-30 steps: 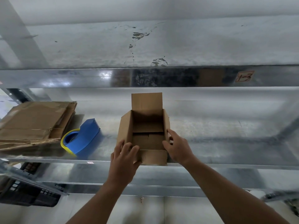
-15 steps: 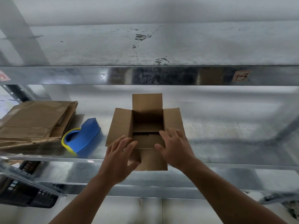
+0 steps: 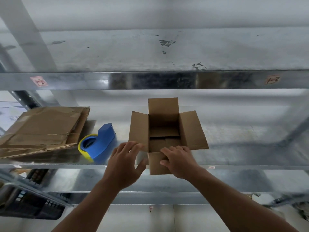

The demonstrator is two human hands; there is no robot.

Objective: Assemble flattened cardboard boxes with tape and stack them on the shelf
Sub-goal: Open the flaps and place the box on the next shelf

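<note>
A small open cardboard box (image 3: 164, 129) stands on the metal shelf (image 3: 242, 158), its four top flaps spread outward. My right hand (image 3: 179, 160) rests on the near flap, which hangs over the shelf's front edge, with fingers bent over the box's front rim. My left hand (image 3: 125, 162) hovers open just left of the box, its fingertips near the left flap's lower corner. A blue tape dispenser (image 3: 98, 144) with a yellow roll lies on the shelf to the left. Further left is a pile of flattened cardboard boxes (image 3: 41, 131).
An upper shelf beam (image 3: 150, 80) with small labels runs across above the box. The shelf stretches on to the right of the box. Below left, a dark plastic crate (image 3: 30, 203) sits on a lower level.
The box's side flaps have been spread flat outward. My left hand has come off the box and drifted left. My right hand has shifted from the right flap to the near flap.
</note>
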